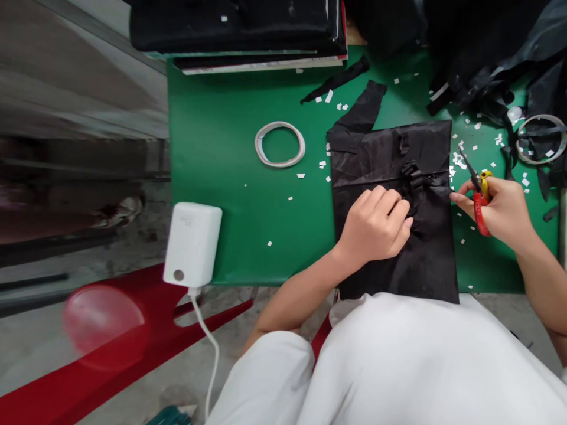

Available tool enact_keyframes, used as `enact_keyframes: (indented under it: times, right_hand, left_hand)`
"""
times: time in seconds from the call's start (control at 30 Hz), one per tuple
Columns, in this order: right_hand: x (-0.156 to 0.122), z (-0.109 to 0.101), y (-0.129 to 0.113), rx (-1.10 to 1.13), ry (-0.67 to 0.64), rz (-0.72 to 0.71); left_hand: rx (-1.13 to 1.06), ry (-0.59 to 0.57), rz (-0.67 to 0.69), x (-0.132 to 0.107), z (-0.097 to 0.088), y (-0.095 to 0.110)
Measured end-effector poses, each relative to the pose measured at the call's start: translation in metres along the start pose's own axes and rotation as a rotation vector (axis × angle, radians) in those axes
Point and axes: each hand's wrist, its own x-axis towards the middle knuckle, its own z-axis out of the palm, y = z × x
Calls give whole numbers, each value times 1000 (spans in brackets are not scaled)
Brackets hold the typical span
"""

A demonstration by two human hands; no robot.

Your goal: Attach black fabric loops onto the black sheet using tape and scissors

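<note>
A flat black fabric bag (394, 271) with straps and a dark buckle (414, 176) lies on the green table, its near edge against my white shirt. My left hand (376, 223) rests on the bag just below the buckle, fingers curled and closed on the fabric; the fingertips are partly hidden. At the bag's right edge, my right hand (502, 206) holds small scissors (479, 198) with red and yellow handles, blades pointing up and away. The thumb and forefinger of that hand come together close to the bag's edge.
Small white scraps litter the green table (221, 141). A white tape ring (280, 144) lies left of the bag, another ring (541, 139) far right. Black fabric piles (239, 26) line the back. A white corded box (192, 245) and red chair (133, 313) stand left.
</note>
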Motion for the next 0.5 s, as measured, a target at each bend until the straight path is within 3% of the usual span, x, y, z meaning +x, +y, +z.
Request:
enact_keyframes:
  times: [0.07, 0.3, 0.5]
  right_hand:
    - [-3, -4, -5, 96, -31, 41]
    - [-13, -3, -13, 539, -396, 12]
    - [-23, 14, -13, 735, -449, -56]
  left_hand:
    - [-48, 42, -25, -1, 1, 1]
    - [-203, 197, 37, -4, 10, 2]
    - [-306, 277, 107, -4, 11, 4]
